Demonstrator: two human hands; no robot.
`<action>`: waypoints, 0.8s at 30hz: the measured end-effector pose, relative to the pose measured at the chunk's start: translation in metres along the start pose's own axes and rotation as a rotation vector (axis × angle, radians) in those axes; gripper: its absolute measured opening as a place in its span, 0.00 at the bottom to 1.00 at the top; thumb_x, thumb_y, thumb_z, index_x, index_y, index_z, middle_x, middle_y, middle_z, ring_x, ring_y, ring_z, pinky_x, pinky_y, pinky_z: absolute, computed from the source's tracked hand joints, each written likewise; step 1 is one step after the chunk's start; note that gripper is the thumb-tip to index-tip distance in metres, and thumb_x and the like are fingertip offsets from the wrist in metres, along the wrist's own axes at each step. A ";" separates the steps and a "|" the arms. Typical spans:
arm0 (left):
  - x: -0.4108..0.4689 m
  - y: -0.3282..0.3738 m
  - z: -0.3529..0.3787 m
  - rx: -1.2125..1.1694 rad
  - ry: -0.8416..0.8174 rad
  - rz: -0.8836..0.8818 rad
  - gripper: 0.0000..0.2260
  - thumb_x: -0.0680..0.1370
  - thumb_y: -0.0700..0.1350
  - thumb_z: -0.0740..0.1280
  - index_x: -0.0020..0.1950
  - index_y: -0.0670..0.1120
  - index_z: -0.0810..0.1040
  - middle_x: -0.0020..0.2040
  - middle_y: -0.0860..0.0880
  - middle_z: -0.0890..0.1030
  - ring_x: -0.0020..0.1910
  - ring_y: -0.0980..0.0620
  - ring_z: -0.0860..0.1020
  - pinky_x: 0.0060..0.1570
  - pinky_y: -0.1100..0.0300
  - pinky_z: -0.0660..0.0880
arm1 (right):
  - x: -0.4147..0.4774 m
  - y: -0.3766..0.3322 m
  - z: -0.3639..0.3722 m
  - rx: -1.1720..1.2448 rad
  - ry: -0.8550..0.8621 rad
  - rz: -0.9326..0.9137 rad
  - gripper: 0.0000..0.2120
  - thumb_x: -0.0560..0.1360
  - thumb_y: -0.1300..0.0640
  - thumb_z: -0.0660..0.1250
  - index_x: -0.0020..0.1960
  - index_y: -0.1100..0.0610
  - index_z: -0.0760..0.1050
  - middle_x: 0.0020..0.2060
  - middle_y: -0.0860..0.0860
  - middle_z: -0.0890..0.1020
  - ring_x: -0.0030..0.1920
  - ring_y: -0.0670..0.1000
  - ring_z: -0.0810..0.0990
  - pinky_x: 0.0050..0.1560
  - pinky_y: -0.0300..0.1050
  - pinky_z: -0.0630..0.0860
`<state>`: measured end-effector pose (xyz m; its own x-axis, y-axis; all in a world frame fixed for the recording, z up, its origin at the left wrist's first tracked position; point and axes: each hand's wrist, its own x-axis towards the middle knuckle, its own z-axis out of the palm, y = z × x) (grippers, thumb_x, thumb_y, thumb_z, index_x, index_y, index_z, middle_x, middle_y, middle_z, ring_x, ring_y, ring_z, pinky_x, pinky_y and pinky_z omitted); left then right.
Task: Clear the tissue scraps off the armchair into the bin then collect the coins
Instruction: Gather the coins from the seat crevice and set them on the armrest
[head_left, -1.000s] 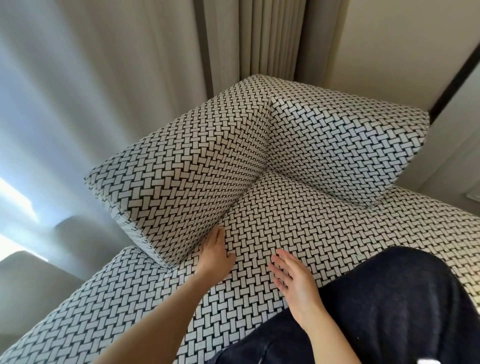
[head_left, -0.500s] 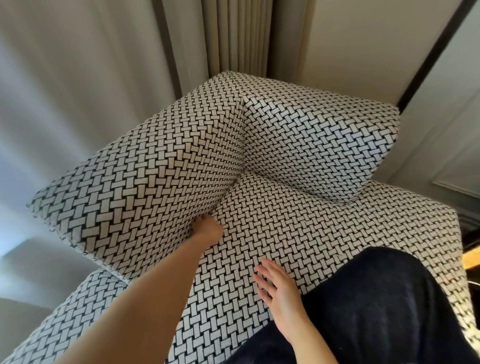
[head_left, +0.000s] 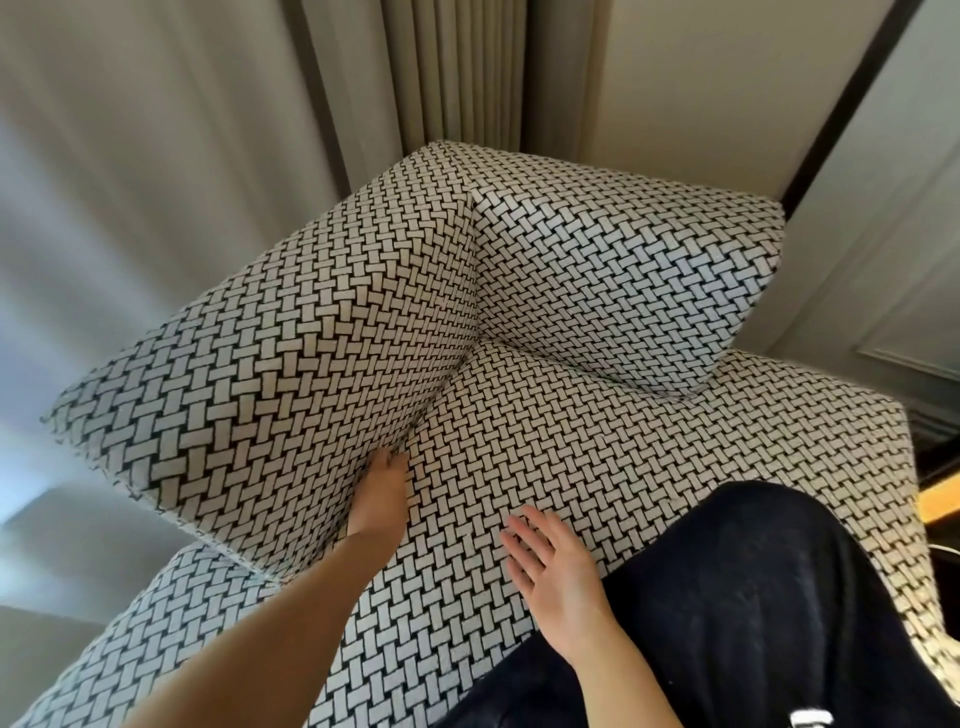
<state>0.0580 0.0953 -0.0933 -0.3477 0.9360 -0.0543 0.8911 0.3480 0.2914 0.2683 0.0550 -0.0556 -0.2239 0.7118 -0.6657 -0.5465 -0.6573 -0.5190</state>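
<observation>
The left hand (head_left: 382, 493) is pushed into the gap between the side cushion (head_left: 285, 364) and the armchair seat (head_left: 597, 441) at its left edge. Its fingers are hidden, so the grip cannot be told. The right hand (head_left: 558, 577) is held flat and released, fingers spread, over the seat's front, beside a dark trouser leg (head_left: 753, 597).

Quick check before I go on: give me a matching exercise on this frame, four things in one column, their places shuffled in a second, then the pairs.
Things:
1. left hand
2. right hand
3. dark trouser leg
4. pleated curtain

Places:
A. behind the armchair at its back corner
B. flat on the seat, fingers spread
C. resting on the seat at lower right
D. fingers pushed into the gap between side cushion and seat

Pairs: 1-D; 2-B; 3-C; 4-A
</observation>
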 end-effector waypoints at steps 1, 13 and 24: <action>-0.001 0.000 -0.002 -0.009 0.016 0.000 0.23 0.77 0.29 0.57 0.70 0.46 0.66 0.69 0.44 0.65 0.60 0.46 0.74 0.61 0.57 0.72 | -0.002 -0.001 0.000 0.026 -0.012 0.014 0.17 0.81 0.50 0.56 0.62 0.58 0.74 0.58 0.56 0.80 0.60 0.55 0.77 0.68 0.54 0.66; -0.056 0.029 -0.025 -0.661 0.100 -0.115 0.10 0.77 0.39 0.65 0.58 0.46 0.77 0.43 0.54 0.80 0.42 0.57 0.79 0.43 0.65 0.78 | -0.014 -0.008 0.000 0.212 -0.124 0.101 0.26 0.78 0.41 0.55 0.66 0.58 0.71 0.62 0.58 0.77 0.64 0.57 0.74 0.70 0.56 0.62; -0.099 0.106 -0.062 -0.927 -0.231 0.278 0.09 0.74 0.35 0.70 0.50 0.47 0.80 0.38 0.51 0.84 0.38 0.60 0.81 0.41 0.70 0.76 | -0.024 -0.012 -0.003 0.324 -0.228 0.088 0.32 0.78 0.38 0.53 0.63 0.65 0.73 0.57 0.62 0.80 0.66 0.56 0.71 0.70 0.53 0.62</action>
<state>0.1691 0.0360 0.0024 -0.0078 0.9996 -0.0267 0.3180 0.0278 0.9477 0.2825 0.0453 -0.0352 -0.4343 0.7171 -0.5452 -0.7351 -0.6319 -0.2455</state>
